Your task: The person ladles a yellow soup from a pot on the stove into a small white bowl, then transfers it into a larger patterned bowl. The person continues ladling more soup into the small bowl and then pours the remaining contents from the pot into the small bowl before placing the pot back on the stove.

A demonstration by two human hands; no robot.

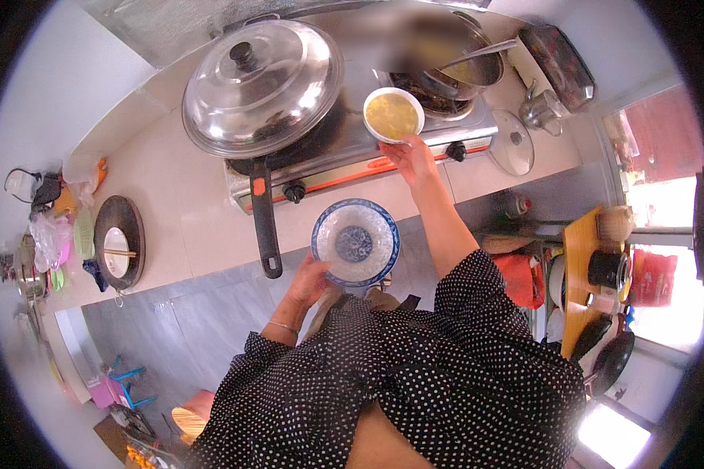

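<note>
My left hand grips the rim of a white plate with a blue patterned border and centre, held in front of my body. Nothing lies on the plate. In my right hand is a white bowl filled with yellowish soup, held at the front of the gas stove. Behind the bowl, a metal pot sits on the right burner with a ladle handle leaning over its rim. A wok with a domed metal lid covers the left burner, its black handle pointing towards me.
A glass lid and a metal pitcher stand right of the stove. On the left counter, a round dark board carries a white dish and chopsticks. Wooden shelving with pans is at the right. A pink and blue stool stands on the floor.
</note>
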